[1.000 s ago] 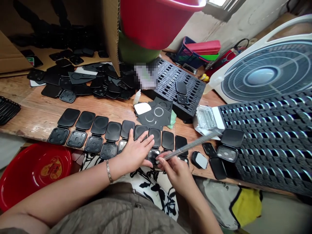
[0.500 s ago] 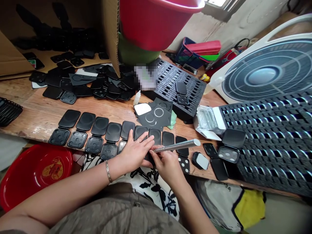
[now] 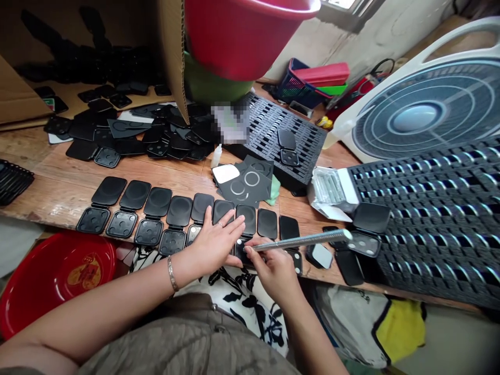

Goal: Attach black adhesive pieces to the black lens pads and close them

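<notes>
A row of open black hinged cases [image 3: 156, 208] lies along the front edge of the wooden table [image 3: 62, 182]. My left hand [image 3: 216, 242] rests flat, fingers spread, on the cases near the row's right end. My right hand [image 3: 273, 268] grips a long silver metal rod [image 3: 300, 240], whose near tip touches the lower half of a case [image 3: 241, 251] beside my left fingertips. The rod slants up to the right. More black cases [image 3: 289, 227] lie just right of my hands.
A heap of black cases [image 3: 128, 135] and a cardboard box [image 3: 174, 57] stand at the back. Black slotted trays [image 3: 429, 208] fill the right, with a white fan [image 3: 422, 112] behind. A red bowl [image 3: 54, 273] sits low at the left and a red tub [image 3: 246, 36] above.
My right hand shifted slightly right and the rod's far end swung rightward and lower. My left hand stayed flat on the cases.
</notes>
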Action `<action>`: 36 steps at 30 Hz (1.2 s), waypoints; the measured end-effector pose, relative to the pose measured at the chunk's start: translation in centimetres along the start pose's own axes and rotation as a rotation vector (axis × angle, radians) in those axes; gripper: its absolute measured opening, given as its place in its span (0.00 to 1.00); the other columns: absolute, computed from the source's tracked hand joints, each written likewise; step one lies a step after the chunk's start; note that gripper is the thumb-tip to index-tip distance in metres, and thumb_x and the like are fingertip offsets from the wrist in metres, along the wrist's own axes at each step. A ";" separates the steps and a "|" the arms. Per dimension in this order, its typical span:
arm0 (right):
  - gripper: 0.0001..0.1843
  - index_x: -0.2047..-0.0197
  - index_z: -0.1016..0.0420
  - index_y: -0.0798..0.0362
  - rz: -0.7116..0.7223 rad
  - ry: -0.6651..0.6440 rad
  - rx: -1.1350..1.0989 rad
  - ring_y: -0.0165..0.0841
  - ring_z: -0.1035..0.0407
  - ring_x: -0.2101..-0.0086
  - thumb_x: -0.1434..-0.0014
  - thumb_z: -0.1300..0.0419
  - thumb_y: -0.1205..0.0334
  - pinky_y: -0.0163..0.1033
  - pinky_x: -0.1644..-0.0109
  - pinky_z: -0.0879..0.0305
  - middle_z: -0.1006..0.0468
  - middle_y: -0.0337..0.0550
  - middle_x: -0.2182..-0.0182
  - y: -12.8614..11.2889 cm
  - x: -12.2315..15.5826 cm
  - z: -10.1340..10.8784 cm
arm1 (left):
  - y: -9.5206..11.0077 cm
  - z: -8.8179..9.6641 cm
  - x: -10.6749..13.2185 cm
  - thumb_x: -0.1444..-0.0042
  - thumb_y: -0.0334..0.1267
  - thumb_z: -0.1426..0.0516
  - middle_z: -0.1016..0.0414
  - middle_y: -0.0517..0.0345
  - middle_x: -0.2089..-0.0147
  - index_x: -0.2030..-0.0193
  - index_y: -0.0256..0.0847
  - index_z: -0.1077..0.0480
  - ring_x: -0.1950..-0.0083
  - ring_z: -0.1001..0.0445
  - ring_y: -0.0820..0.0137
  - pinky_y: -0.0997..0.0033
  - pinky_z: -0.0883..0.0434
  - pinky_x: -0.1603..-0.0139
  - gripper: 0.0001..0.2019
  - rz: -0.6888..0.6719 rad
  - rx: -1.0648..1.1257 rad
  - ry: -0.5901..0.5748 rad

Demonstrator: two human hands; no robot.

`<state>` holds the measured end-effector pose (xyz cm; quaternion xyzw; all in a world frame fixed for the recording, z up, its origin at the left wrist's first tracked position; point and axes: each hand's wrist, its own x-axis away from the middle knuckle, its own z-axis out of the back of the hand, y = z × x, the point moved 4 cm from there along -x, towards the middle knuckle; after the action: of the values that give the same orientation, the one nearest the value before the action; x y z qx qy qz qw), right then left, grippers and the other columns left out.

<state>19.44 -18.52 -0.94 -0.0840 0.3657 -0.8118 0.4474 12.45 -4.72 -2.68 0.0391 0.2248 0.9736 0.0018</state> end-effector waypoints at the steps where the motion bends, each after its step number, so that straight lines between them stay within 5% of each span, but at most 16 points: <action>1: 0.06 0.62 0.25 0.52 0.016 0.013 0.022 0.36 0.23 0.64 0.35 0.43 0.64 0.40 0.58 0.28 0.19 0.45 0.65 -0.2 -0.1 -0.1 | 0.0 0.0 0.0 0.48 0.57 0.36 0.47 0.44 0.27 0.33 0.42 0.40 0.25 0.53 0.49 0.22 0.67 0.34 0.40 -0.005 -0.002 0.004; 6: 0.07 0.62 0.26 0.53 0.092 -0.018 0.059 0.37 0.23 0.62 0.35 0.45 0.67 0.39 0.56 0.29 0.19 0.47 0.64 -0.8 -0.4 -0.5 | 0.0 -0.1 0.1 0.46 0.57 0.37 0.47 0.43 0.27 0.33 0.42 0.40 0.25 0.52 0.50 0.23 0.69 0.33 0.38 -0.017 -0.010 0.033; 12: 0.08 0.66 0.28 0.51 -0.011 -0.134 -0.056 0.33 0.26 0.71 0.35 0.44 0.65 0.35 0.66 0.30 0.21 0.41 0.71 -1.0 0.0 -0.2 | 0.1 -0.1 0.1 0.45 0.60 0.40 0.46 0.42 0.27 0.33 0.42 0.40 0.25 0.51 0.49 0.24 0.67 0.33 0.38 -0.011 -0.026 0.028; 19: 0.08 0.62 0.25 0.51 -0.034 -0.035 -0.064 0.37 0.26 0.60 0.33 0.45 0.62 0.41 0.55 0.29 0.21 0.46 0.64 0.0 1.6 0.9 | 0.1 0.0 -0.1 0.47 0.60 0.38 0.47 0.42 0.27 0.32 0.42 0.41 0.25 0.53 0.47 0.22 0.66 0.34 0.41 -0.009 -0.058 0.001; 26: 0.08 0.62 0.27 0.51 0.001 0.004 0.034 0.38 0.25 0.62 0.33 0.47 0.64 0.41 0.57 0.29 0.21 0.47 0.65 -0.6 1.5 0.4 | 0.3 0.2 -0.2 0.48 0.59 0.37 0.47 0.42 0.27 0.32 0.41 0.41 0.25 0.54 0.46 0.20 0.65 0.35 0.41 0.001 -0.056 -0.043; 36: 0.10 0.65 0.24 0.51 -0.037 -0.159 -0.012 0.38 0.22 0.62 0.35 0.45 0.60 0.41 0.57 0.26 0.17 0.46 0.65 0.5 0.9 1.2 | 0.1 -0.1 -0.3 0.49 0.63 0.39 0.46 0.42 0.27 0.32 0.43 0.40 0.25 0.53 0.45 0.18 0.64 0.37 0.42 0.020 -0.053 -0.028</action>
<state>19.85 -20.05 -0.60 -0.1574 0.3324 -0.8084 0.4595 12.75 -4.83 -2.72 0.0551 0.1986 0.9785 -0.0036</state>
